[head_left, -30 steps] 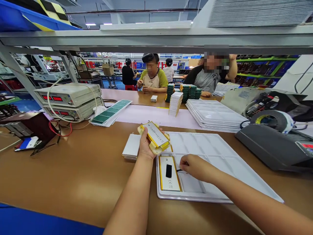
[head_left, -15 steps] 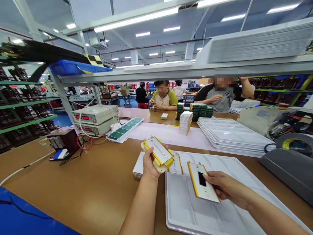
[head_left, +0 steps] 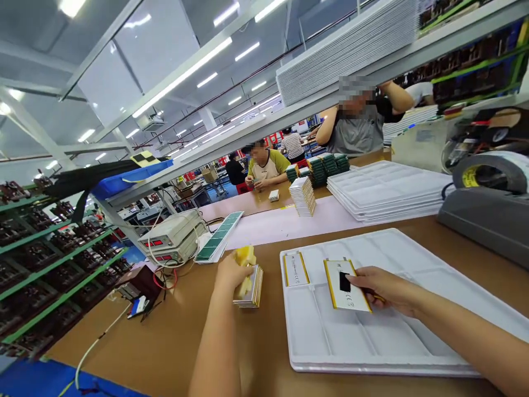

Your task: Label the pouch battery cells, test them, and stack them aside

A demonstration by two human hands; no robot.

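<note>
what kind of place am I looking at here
Most likely an electronics or battery assembly factory: the right hand holds a flat yellow-edged cell over a white moulded tray, bench test meters sit nearby, and co-workers work at the shared bench.

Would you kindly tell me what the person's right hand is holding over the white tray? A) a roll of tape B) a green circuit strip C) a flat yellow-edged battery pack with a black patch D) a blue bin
C: the right hand pinches a flat yellow-edged battery pack with a black patch, held over the white tray.
</note>
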